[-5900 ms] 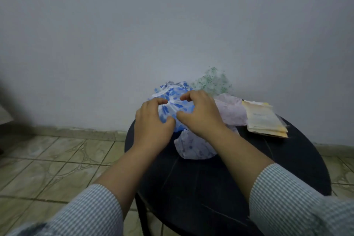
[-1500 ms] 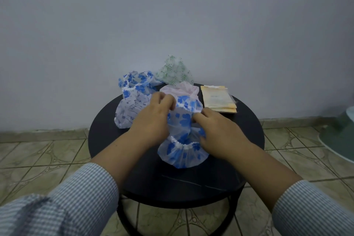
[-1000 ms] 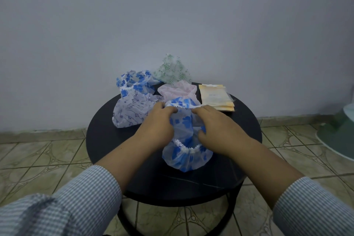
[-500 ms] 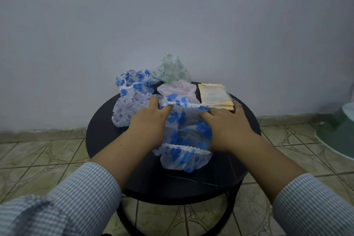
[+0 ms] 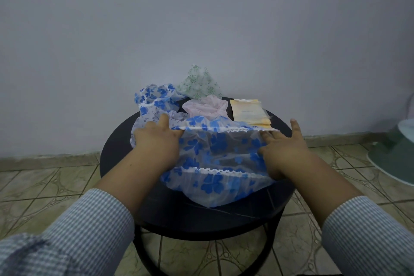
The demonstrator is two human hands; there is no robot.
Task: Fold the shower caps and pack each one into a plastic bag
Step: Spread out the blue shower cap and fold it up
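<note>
Blue-flowered and see-through, the shower cap [image 5: 215, 159] lies spread on the near half of the round black table [image 5: 116, 148], stretched wide between the two hands. Its long axis runs left to right across the person's view, with one white frilled elastic edge along the far side and another along the near side, the loose crown sagging toward the table's near rim. The left hand [image 5: 156, 143] presses flat on the cap's left end with fingers straight and close together; the right hand [image 5: 284, 152] pins the right end, fingers straight and spread apart. To fold well from here, I would keep both ends flat and taut, then bring the near edge up onto the far edge so the frills line up. Behind it sit a second blue cap [image 5: 154, 98], a green-patterned cap [image 5: 199, 84] and a pink cap [image 5: 206, 107], with the stack of plastic bags [image 5: 248, 113] just right of the pink one.
</note>
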